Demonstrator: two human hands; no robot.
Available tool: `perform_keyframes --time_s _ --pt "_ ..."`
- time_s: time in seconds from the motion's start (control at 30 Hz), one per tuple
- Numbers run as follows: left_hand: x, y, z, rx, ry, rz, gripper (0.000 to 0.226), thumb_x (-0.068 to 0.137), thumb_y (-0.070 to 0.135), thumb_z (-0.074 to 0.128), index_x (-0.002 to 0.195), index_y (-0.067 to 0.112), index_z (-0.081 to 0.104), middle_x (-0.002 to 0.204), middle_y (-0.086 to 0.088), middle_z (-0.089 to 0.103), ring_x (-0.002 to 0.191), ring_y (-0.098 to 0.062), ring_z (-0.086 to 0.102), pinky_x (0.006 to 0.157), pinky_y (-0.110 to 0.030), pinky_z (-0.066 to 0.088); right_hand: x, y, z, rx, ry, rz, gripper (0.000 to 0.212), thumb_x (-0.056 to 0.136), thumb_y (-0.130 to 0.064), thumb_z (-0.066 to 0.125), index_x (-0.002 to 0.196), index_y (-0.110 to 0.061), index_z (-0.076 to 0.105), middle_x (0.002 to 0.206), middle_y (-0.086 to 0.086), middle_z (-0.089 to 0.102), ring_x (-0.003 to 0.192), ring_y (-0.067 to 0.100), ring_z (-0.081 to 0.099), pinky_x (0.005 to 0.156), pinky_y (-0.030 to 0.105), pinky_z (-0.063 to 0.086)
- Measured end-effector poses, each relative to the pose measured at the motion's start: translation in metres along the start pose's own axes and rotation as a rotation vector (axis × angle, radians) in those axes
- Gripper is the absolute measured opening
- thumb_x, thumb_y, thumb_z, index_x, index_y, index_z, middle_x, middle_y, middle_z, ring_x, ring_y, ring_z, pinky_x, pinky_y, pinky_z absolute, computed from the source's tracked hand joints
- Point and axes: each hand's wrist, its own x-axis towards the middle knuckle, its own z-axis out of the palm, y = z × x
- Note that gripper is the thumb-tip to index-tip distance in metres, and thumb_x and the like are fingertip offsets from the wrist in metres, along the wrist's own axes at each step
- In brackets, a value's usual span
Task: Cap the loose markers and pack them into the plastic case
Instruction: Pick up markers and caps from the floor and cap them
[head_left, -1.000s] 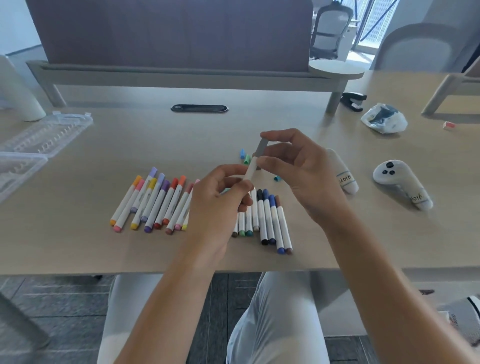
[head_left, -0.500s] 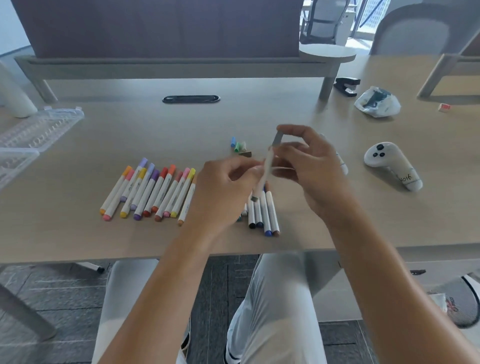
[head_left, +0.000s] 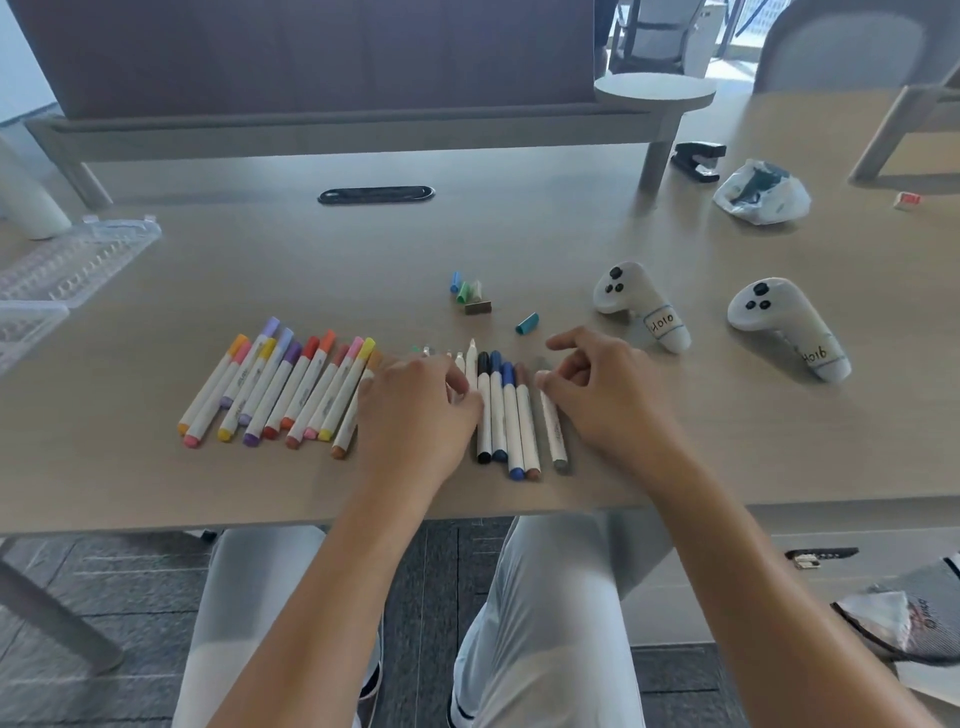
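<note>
- Sitting at the table (head_left: 675, 457), both hands down on the marker rows; half a second ago they were raised, pushing a grey cap onto one marker.
- Right hand (head_left: 608, 400): fingers loosely curled, holding nothing that I can see, fingertips resting at the top of the grey marker (head_left: 555, 434). That marker is now lying flat, capped, just right of the capped dark row (head_left: 506, 415) (black, blues, brown). Reading: one more marker done and parked.
- Left hand (head_left: 415, 410): lying over the uncapped markers (head_left: 470, 364), fingers curled down onto them; white tips are sticking out past the knuckles. Whether it is already pinching one, cannot tell. Likely picking the next one.
- Left of that hand: warm-colour capped group (head_left: 280, 389), fanned, touching each other, untouched.
- Further out: loose caps (head_left: 470, 296) (blue, greens, brown-grey) clustered, one teal cap (head_left: 527, 323) lying apart, nearer the right hand. Cap count looks close to the bare tips remaining.
- Right of the caps: two white controllers (head_left: 639, 312), not in the way.
- Far left edge: plastic case (head_left: 67, 265) lying open, well apart from the markers, nothing visibly packed in it.
- Status: capping is mostly done; packing not yet started.
</note>
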Motion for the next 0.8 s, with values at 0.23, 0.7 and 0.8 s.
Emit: perform_keyframes --time_s 0.23,0.7,0.8 --pt "0.011 0.009 0.008 0.143 0.025 -0.008 0.021 0.087 0.049 0.069 0.086 0.028 0.072 0.084 0.008 0.065 0.086 -0.014 0.056 0.082 -0.035 0.045 -0.011 0.007 0.000 0.071 0.101 -0.005 0.023 0.099 -0.037 0.066 0.120 -0.029 0.069 0.085 -0.013 0.068 0.081 0.005 0.063 0.082 0.038 0.058" --pt "0.014 0.025 -0.002 -0.111 0.212 -0.069 0.014 0.088 0.038 0.068 0.083 0.025 0.070 0.072 0.011 0.063 0.069 -0.009 0.058 0.068 -0.031 0.045 -0.027 0.007 0.000 -0.007 0.104 -0.010 0.027 0.095 -0.048 0.068 0.118 -0.034 0.068 0.074 -0.016 0.063 0.077 0.007 0.062 0.076 0.039 0.057" --pt "0.009 0.019 -0.017 -0.452 0.184 -0.130 0.007 0.089 0.030 0.072 0.084 0.025 0.072 0.072 0.014 0.067 0.070 -0.003 0.064 0.062 -0.014 0.046 -0.028 0.000 0.007 -0.033 0.092 -0.018 0.027 0.095 -0.048 0.068 0.118 -0.034 0.068 0.073 -0.017 0.063 0.077 0.006 0.062 0.074 0.037 0.056"
